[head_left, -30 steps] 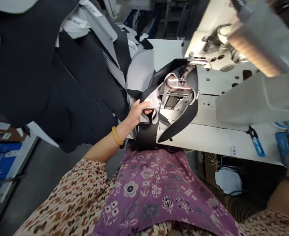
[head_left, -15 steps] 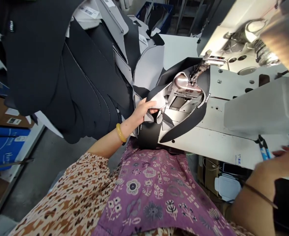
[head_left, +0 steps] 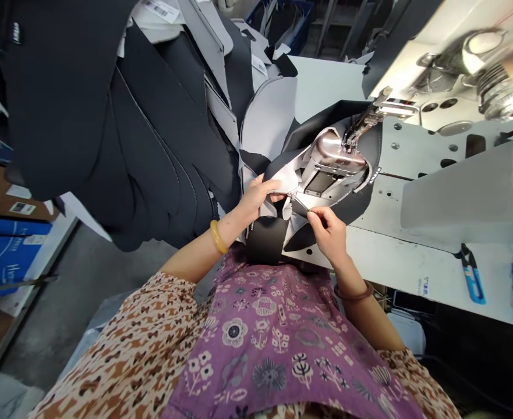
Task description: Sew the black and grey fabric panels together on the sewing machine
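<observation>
At the white worktop, left hand holds fabric, right hand pinches strand

At the centre, pale fabric hides some fingers of the left hand from me; the right hand pinches a thin strand too small to identify. The sewing machine runs off the upper right, a blue carton off the left edge.

I see the strongest light at upper right, whitening the sewing machine and leaving glare on its metal post; the held cloth is clearly lit. The dark pile and floor lie dimmer. Wide-angle distortion stretches the sleeves near my feed's edges.
</observation>
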The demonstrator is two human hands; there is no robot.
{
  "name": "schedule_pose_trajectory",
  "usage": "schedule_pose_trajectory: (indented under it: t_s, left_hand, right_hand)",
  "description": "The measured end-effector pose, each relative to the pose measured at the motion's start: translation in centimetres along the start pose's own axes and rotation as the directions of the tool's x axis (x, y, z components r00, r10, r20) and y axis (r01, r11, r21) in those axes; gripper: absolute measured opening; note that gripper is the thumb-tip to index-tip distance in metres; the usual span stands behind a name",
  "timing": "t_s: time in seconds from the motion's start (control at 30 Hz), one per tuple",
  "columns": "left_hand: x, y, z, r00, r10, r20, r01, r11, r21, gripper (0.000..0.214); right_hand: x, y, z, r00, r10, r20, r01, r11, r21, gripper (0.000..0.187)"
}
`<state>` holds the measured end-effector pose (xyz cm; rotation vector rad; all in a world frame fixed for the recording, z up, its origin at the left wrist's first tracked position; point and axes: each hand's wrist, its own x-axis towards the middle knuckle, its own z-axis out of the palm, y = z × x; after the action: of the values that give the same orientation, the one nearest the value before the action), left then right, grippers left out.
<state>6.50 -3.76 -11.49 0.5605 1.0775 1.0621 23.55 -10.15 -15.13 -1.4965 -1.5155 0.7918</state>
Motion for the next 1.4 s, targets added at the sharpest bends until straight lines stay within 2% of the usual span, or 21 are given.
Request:
schedule_pose_trajectory:
  t_s: [0.17,0.53,1.4]
  left_hand:
    - [0.11,-0.1,-0.09,0.999,0.01,0.032,-0.01,1.0,0.007,0.026]
    - [-0.36,0.41,0.23,1.0,-0.014,0.028,0.013,1.0,0.019,0.02]
    - [-0.25,-0.13,-0.03,0.999,0.029,0.031,-0.03,0.999,0.03,0.025]
  right_hand:
    - [-0.16,-0.1,0.04,1.0,0.006,0.012,-0.006,1.0,0.005,0.028]
    - [-0.21,0.19,0.34,0.999,0.034,0.009,-0.034,0.999,0.023,0.028]
    - [-0.22,-0.36,0.26,0.999,0.044,0.01,-0.044,0.999,0.004,0.024]
